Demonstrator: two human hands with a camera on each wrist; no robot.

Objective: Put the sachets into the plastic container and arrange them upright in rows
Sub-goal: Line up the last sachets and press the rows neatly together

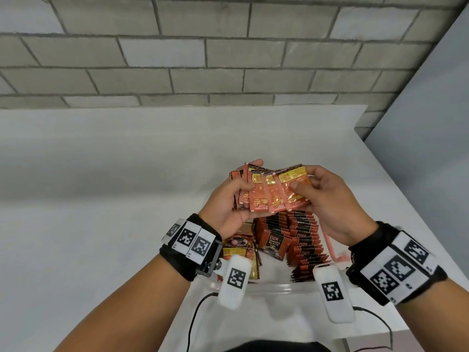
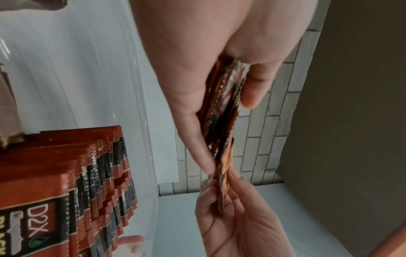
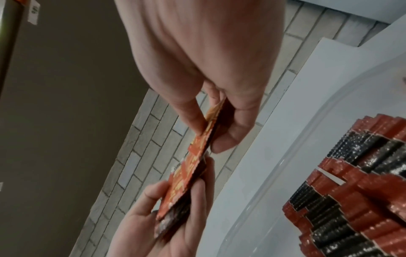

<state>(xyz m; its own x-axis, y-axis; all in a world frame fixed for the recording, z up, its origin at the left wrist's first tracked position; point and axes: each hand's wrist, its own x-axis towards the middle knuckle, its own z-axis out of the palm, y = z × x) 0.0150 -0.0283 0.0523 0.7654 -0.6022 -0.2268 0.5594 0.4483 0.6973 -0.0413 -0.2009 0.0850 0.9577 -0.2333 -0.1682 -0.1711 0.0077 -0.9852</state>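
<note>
Both hands are raised above the clear plastic container (image 1: 266, 288) that sits at the near edge of the white desk (image 1: 101, 199), and between them they share a fanned bundle of orange-red foil sachets (image 1: 276, 191). The left hand (image 1: 228, 201) has its grip closed round the bundle's left end, thumb on the printed face and fingers behind (the left wrist view shows the sachet edges (image 2: 222, 107) pressed between thumb and fingers). The right hand (image 1: 327, 199) grips the right end of the fan, its thumb flat on the front sachet with the yellow panel; in the right wrist view the orange sachets (image 3: 197, 156) are pinched between thumb and forefinger.

Below the hands, inside the container, red-and-black "D2X" coffee sachets (image 1: 302, 240) stand upright in close rows, one behind the other, some leaning a little. To their left in the container are a few sachets of a different print (image 1: 238, 245), partly hidden by the left wrist. A pale pink strip (image 1: 330, 242) hangs beside the right wrist. Behind the desk is a grey block wall (image 1: 203, 52).
</note>
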